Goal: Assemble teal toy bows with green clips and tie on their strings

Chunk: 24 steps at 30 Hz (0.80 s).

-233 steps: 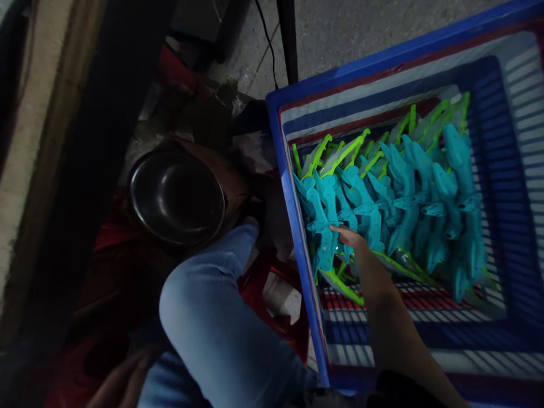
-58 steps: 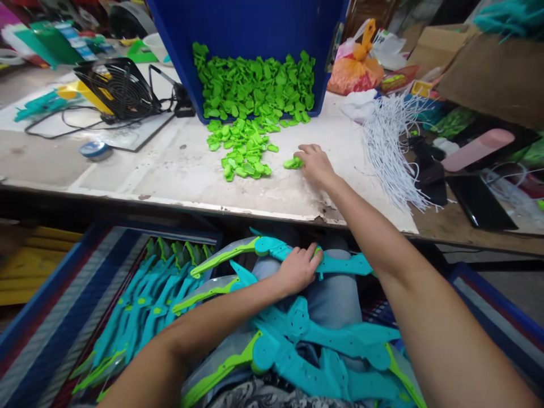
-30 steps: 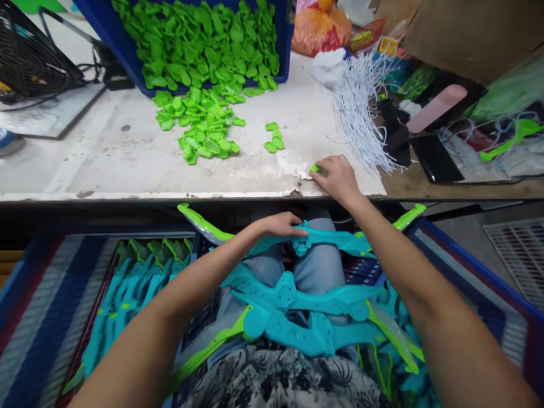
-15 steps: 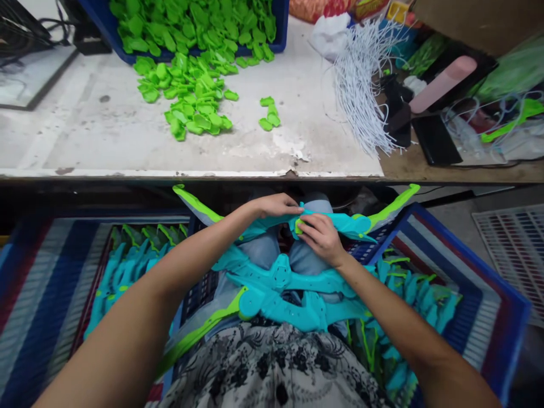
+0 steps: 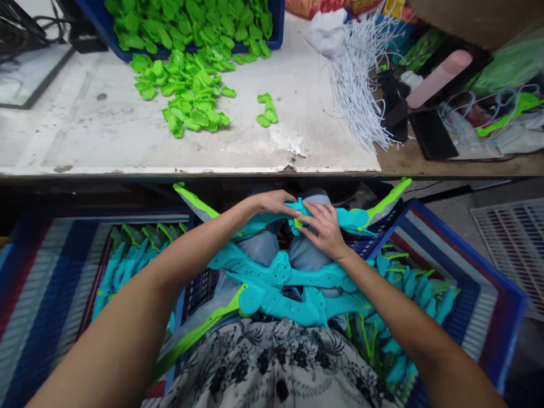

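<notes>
A turquoise toy bow [image 5: 352, 220] with lime-green tips lies across my knees under the table edge. My left hand [image 5: 276, 203] grips its middle from the left, fingers closed around the turquoise body. From the right, my right hand [image 5: 323, 226] bends its fingers over a small lime-green piece [image 5: 298, 222] at the bow's centre. Thumb and fingertips touch that piece, and the hand partly covers the middle of the bow. Closer to my body, more turquoise bow parts [image 5: 281, 272] rest across my lap.
A blue bin [image 5: 278, 34] of lime-green pieces stands on the white table [image 5: 140, 141], with a spilled pile [image 5: 193, 105] before it. White strings [image 5: 357, 79] and a black phone [image 5: 432, 135] lie right. Crates with striped covers [image 5: 480, 272] flank me, holding more bows.
My right hand's fingers have shifted slightly up and spread further over the bow's centre. My left thumb now reaches down towards the lime-green piece. The view has moved a little.
</notes>
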{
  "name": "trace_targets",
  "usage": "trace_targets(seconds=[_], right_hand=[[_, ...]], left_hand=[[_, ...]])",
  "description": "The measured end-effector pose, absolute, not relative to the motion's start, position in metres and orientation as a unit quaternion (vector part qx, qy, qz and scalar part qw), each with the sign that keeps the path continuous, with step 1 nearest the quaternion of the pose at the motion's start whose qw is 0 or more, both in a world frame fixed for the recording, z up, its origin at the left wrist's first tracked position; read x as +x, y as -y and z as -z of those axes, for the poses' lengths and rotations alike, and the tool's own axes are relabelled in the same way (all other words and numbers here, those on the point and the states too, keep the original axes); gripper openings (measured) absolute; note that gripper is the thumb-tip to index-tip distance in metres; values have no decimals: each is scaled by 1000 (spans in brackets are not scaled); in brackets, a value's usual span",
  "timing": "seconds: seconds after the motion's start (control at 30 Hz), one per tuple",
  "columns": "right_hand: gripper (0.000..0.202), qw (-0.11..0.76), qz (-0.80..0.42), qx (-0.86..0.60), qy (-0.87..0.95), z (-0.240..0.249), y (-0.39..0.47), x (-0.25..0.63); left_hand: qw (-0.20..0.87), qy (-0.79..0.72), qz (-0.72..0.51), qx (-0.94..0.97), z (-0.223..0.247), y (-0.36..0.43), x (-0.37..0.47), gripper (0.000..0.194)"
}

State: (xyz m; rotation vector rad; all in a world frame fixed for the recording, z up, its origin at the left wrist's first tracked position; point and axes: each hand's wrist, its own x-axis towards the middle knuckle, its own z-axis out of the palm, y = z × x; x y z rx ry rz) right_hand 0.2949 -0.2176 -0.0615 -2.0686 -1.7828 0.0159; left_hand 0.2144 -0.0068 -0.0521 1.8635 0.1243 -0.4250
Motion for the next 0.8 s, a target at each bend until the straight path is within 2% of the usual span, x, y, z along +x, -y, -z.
trace_targets(seconds=[0.1, 0.2, 0.27, 0.33, 0.47, 0.67, 0.73, 0.8], right_hand=[[24, 234, -13, -746, 623, 63, 217, 294], [44, 271, -34, -770, 576, 63, 214, 294], [59, 262, -53, -785, 559, 61, 211, 295], [63, 228, -76, -792, 562, 58, 207, 298], [58, 181, -91, -804, 560, 58, 201, 301], [59, 208, -63, -782, 585, 56, 208, 288], [51, 242, -72, -755, 605, 43, 212, 292], [32, 294, -39, -751, 590, 23, 214, 311]], left_hand=[[566, -51, 181, 803, 53, 6, 214, 47], [542, -51, 175, 820, 52, 8, 214, 48], [527, -66, 166, 831, 50, 11, 214, 46], [514, -82, 160, 839, 48, 15, 215, 45], [475, -91, 156, 861, 48, 21, 217, 43], [334, -62, 99, 935, 38, 32, 200, 39], [278, -50, 65, 957, 33, 38, 186, 38], [194, -30, 3, 980, 32, 42, 171, 36]])
